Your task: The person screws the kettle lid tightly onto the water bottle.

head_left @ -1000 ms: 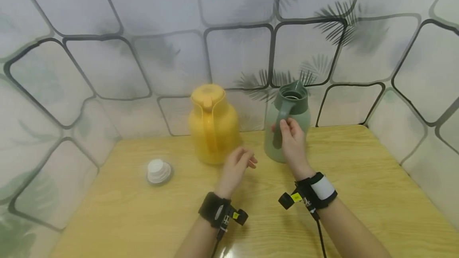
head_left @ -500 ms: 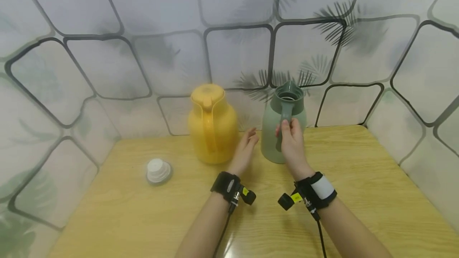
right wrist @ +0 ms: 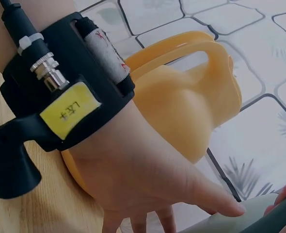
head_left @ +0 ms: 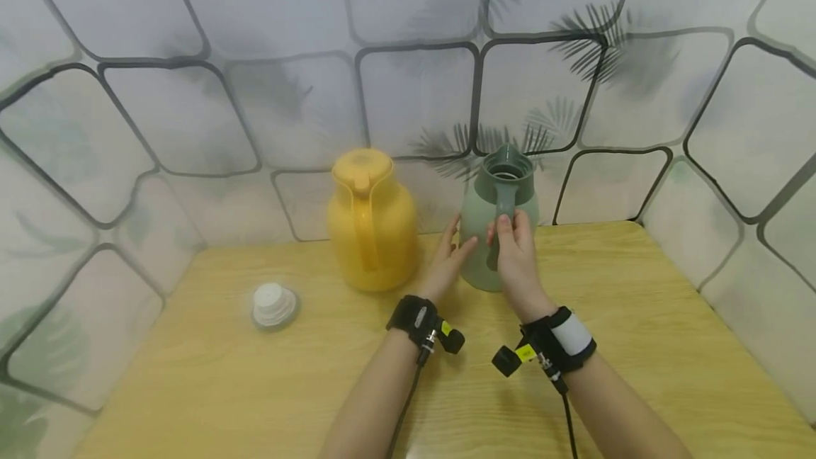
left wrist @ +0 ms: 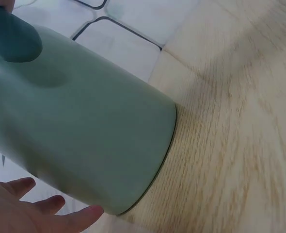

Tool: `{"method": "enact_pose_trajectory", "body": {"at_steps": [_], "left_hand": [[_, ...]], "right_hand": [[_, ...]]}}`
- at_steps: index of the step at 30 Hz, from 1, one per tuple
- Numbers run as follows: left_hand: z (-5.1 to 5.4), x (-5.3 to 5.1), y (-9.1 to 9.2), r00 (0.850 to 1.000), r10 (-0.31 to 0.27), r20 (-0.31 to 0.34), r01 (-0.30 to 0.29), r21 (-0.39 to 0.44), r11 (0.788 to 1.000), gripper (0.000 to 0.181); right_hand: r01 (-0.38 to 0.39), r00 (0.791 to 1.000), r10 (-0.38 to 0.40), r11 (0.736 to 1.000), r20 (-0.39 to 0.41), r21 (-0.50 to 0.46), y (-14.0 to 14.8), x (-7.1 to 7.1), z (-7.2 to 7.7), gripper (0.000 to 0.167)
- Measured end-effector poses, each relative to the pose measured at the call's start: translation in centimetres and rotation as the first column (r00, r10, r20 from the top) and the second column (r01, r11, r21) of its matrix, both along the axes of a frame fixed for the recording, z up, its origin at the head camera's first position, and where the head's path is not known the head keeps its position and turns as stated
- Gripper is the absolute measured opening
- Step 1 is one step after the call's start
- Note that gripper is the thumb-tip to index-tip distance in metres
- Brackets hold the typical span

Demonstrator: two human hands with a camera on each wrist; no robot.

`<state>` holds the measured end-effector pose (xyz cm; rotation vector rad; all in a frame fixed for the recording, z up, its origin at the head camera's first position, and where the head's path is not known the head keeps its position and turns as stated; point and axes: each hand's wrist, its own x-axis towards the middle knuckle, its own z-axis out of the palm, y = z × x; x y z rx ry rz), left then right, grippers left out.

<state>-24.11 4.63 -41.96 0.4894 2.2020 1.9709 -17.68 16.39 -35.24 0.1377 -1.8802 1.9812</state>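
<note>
A white stopper (head_left: 273, 304) lies at eight o'clock from the yellow jug (head_left: 372, 225), the left hand (head_left: 448, 261), fingers apart, at four, and the upright green jug (head_left: 478, 218) at three, its handle (head_left: 506, 200) clamped in the right hand (head_left: 519, 261).

This looks like a small recording corner, since leaf-patterned wall covering (head_left: 414, 101) rises behind and on both sides of the wood-grain table (head_left: 306, 388), with cabled wrist cameras (head_left: 452, 341) worn above the table.

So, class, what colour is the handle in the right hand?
The handle is dark greyish green; the head view shows it best.
</note>
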Motion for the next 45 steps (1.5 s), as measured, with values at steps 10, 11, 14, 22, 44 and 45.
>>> {"method": "enact_pose_trajectory", "body": {"at_steps": [10,11,14,22,44,45], "left_hand": [[-0.3,-0.4,0.3,0.999,0.039,0.015,-0.04,0.066,0.997,0.073],[-0.3,-0.4,0.3,0.999,0.042,0.016,-0.043,0.064,0.997,0.073],[-0.2,-0.2,0.1,0.999,0.033,0.016,-0.034,0.072,0.997,0.073],[0.2,0.2,-0.8,0.995,-0.026,0.095,0.014,0.127,0.992,0.077],[3.1,2.8,-3.5,0.967,-0.212,0.142,0.185,0.184,0.965,0.082],[3.2,3.0,-3.6,0.967,-0.212,0.143,0.185,0.181,0.966,0.083]], "right_hand": [[-0.085,0.996,0.083,0.995,-0.043,-0.052,-0.3,-0.1,-0.5,0.015],[-0.094,0.994,0.091,0.994,-0.053,-0.054,-0.2,-0.1,-0.5,0.015],[-0.113,0.991,0.108,0.992,-0.08,-0.052,-0.2,0.0,-0.7,0.014],[-0.136,0.985,0.133,0.991,-0.11,-0.013,-0.2,0.5,-0.7,0.014],[-0.21,0.952,0.215,0.977,-0.218,0.046,-0.7,5.7,2.0,0.015],[-0.217,0.949,0.223,0.975,-0.225,0.05,-0.7,5.9,2.1,0.014]]}}
